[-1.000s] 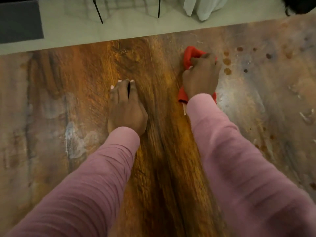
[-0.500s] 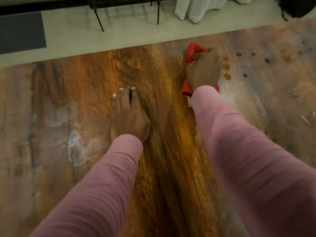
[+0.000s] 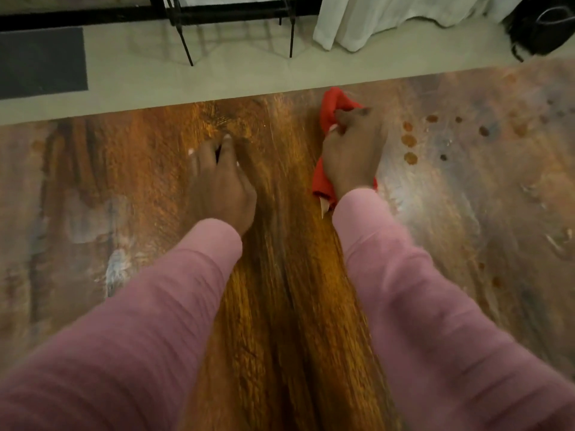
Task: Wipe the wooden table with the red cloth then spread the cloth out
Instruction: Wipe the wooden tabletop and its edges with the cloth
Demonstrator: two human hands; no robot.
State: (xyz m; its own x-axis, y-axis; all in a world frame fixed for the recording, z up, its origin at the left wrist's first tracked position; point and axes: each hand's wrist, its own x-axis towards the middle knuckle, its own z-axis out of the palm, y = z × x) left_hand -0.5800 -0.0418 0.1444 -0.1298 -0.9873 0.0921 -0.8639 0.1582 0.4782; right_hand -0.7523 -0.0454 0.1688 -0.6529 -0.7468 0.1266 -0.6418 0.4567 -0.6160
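Observation:
The wooden table (image 3: 280, 306) fills most of the view, with orange-brown grain in the middle and greyer patches at both sides. My right hand (image 3: 353, 157) is shut on the bunched red cloth (image 3: 331, 107) and presses it onto the table close to the far edge. Red fabric sticks out beyond my fingers and under my wrist, and a pale tag hangs from it near my sleeve. My left hand (image 3: 219, 181) lies flat on the wood to the left of the cloth, holding nothing, fingers close together.
Several brown spots (image 3: 409, 140) mark the table just right of the cloth. Beyond the far edge are a pale floor, a dark mat (image 3: 42, 62), black metal legs (image 3: 186, 48), white fabric (image 3: 357, 23) and a dark object (image 3: 541, 26) at top right.
My right hand has pushed the red cloth away from me to the table's far edge. My left hand stays flat on the wood. The view has shifted, showing more floor.

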